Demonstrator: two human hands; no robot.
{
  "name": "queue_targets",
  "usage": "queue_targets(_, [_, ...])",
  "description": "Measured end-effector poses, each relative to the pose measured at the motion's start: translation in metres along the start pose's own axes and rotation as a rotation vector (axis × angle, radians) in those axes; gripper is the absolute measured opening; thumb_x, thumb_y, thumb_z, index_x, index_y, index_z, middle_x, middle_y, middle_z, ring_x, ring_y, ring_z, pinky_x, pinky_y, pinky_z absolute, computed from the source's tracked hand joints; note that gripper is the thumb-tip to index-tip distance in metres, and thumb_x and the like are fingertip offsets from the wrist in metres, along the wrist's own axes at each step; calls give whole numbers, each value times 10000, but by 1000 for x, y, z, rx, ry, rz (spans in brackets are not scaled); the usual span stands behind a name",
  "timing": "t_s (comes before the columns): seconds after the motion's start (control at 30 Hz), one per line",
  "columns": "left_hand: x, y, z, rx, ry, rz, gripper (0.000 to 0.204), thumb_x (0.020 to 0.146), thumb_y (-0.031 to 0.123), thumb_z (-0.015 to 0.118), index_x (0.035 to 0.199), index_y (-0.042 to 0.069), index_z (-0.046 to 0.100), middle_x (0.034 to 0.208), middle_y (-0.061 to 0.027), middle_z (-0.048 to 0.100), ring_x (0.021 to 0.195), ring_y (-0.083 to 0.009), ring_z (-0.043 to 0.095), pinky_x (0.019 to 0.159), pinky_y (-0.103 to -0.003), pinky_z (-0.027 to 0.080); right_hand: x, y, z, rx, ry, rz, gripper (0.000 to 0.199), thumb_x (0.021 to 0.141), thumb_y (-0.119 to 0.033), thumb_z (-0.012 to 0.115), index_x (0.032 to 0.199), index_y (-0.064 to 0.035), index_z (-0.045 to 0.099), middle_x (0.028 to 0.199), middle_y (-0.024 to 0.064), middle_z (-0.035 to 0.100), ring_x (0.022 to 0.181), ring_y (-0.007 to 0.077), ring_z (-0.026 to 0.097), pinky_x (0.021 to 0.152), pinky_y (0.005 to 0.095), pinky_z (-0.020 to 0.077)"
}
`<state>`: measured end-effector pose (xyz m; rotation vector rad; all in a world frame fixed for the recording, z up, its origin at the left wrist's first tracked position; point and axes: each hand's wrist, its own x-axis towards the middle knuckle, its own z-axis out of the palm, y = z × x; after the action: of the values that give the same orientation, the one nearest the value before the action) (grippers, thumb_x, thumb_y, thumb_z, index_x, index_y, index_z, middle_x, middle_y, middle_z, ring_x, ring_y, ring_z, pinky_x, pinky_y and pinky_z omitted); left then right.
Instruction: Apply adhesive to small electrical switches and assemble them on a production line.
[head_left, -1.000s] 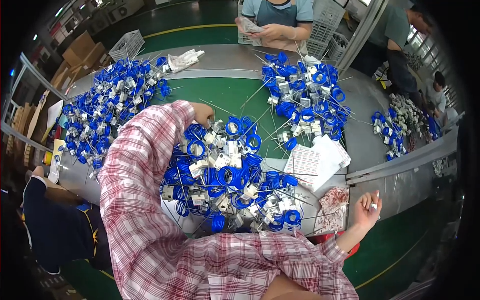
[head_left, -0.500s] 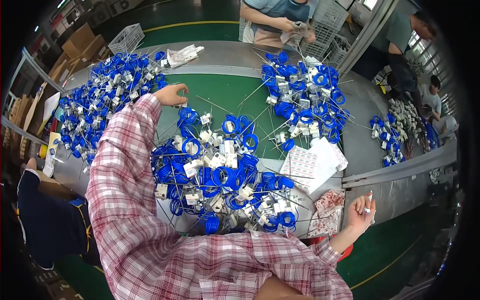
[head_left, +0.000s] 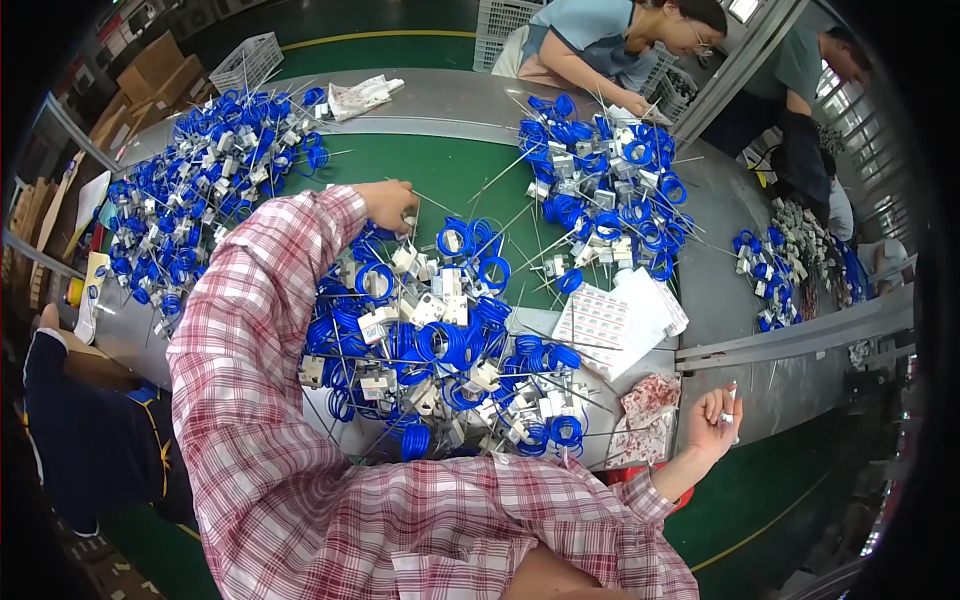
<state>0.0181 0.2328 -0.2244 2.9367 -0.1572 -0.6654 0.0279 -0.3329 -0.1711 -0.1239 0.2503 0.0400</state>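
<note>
A heap of blue-coiled parts point(head_left: 445, 345) fills the table in front of me; each joins a small white-and-metal block, a blue coil and thin metal rods, like a capillary thermostat. My left hand point(head_left: 392, 205) is over the heap's far left edge, its fingers curled down and closed; what they hold, if anything, is hidden. Off to the right, past the table's near corner, my right hand point(head_left: 715, 422) is raised with curled fingers. White bits show at its fingertips, and I cannot make out whether these are wraps or something held.
More blue-coiled parts lie in a left pile point(head_left: 205, 190) and a far-right pile point(head_left: 605, 190). Printed label sheets point(head_left: 597, 330) and a stained cloth point(head_left: 645, 410) lie right of my heap. A co-worker point(head_left: 590, 50) leans over the far-right pile; a metal rail point(head_left: 800, 335) runs along the right.
My left hand has moved right, from beside the left pile to the heap's far edge. The co-worker has bent down and now reaches to the far-right pile. My right hand has hardly moved.
</note>
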Motion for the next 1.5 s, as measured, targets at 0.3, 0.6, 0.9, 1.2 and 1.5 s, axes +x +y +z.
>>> queue_targets(0.3, [18, 12, 20, 141, -171, 43, 572, 572, 287, 676, 1092, 133, 495, 1091, -129, 460, 1101, -307, 410, 863, -549, 290, -2, -12, -10, 17, 0, -23, 196, 846, -129, 458, 921, 52, 465, 544, -4, 336, 428, 81, 222, 411, 230, 186])
queue_targets(0.6, [-34, 2, -54, -154, 427, -92, 372, 730, 299, 627, 970, 41, 509, 858, -149, 602, 830, -293, 579, 732, -385, 424, -8, -17, -8, 14, 43, -94, 168, 835, -106, 462, 894, 52, 464, 513, -14, 317, 416, 81, 209, 404, 225, 179])
queue_targets(0.9, [-85, -13, -38, -211, 528, -119, 324, 693, 146, 640, 939, -1, 488, 900, -186, 545, 841, -318, 545, 722, -362, 437, -1, -7, -6, 54, 42, -1, 169, 837, -107, 457, 892, 53, 462, 514, -16, 296, 420, 82, 208, 406, 225, 184])
queue_targets(1.2, [-41, 4, -29, -195, 555, 80, 345, 674, 46, 609, 1007, 22, 519, 950, -146, 505, 881, -270, 533, 780, -331, 439, -3, -5, -1, 33, 35, -18, 177, 836, -111, 461, 901, 53, 457, 507, -17, 288, 420, 84, 211, 406, 225, 184])
queue_targets(1.5, [12, -68, -1, -300, 315, -101, 298, 681, 45, 501, 965, 10, 583, 944, -152, 608, 900, -257, 571, 786, -331, 443, -3, -4, -4, 78, 56, -10, 164, 828, -97, 470, 908, 45, 457, 509, -16, 303, 420, 84, 210, 407, 228, 176])
